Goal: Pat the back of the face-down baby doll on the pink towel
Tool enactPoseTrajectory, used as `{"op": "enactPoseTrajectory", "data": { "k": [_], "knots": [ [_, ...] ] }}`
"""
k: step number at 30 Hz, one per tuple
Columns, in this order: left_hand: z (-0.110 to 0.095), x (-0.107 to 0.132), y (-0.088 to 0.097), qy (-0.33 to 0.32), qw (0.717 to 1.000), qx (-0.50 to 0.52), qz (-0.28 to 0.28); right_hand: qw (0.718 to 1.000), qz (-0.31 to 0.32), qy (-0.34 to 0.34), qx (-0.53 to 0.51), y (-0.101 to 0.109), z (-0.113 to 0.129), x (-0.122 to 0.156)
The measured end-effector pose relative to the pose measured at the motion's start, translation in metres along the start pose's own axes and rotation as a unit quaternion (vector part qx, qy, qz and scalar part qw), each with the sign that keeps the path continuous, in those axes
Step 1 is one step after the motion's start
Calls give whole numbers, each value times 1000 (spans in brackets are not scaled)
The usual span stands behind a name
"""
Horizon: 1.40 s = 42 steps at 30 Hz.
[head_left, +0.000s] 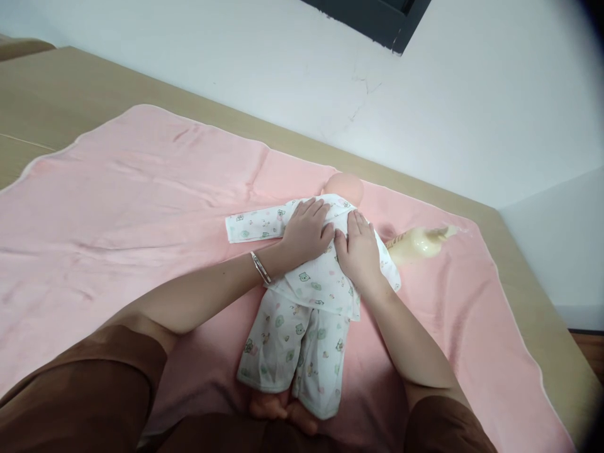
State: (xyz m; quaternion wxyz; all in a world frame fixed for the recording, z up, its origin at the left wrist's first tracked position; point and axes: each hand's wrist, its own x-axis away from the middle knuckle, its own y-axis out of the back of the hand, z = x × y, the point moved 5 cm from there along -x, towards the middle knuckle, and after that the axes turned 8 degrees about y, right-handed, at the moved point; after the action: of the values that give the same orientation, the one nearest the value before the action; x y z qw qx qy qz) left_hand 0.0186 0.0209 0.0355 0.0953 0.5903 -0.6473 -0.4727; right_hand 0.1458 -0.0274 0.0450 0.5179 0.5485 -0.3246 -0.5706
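A baby doll (343, 185) lies on a pink blanket, dressed in a white printed top (314, 277) and matching trousers (278, 336). Only the rounded, bare outline of its head shows; I cannot tell which way it faces. My left hand (309, 233) rests flat on the upper left of the top, fingers stretched out. On the upper right of the top, my right hand (359, 251) lies open with its thumb close to the left one. One sleeve (255, 223) extends out to the left. The doll's bare feet (283, 409) stick out below the trousers.
The pink blanket (117, 207) covers much of the wooden table (127, 82). A cream-coloured pump bottle (419, 243) lies on its side right of the doll. A white wall (264, 69) with a dark frame (372, 22) stands behind the table.
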Motion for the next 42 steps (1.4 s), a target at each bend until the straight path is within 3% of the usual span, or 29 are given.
{"op": "enactPoseTrajectory", "data": {
  "k": [28,38,42],
  "knots": [
    [2,-4,-7,4,999,-9,37,999,29,24,13,0,-4,-5],
    [-5,1,4,-85,996,-21,-30,997,34,21,73,5,9,6],
    [-6,3,6,-84,996,-23,-33,995,22,30,97,9,15,11]
  ]
}}
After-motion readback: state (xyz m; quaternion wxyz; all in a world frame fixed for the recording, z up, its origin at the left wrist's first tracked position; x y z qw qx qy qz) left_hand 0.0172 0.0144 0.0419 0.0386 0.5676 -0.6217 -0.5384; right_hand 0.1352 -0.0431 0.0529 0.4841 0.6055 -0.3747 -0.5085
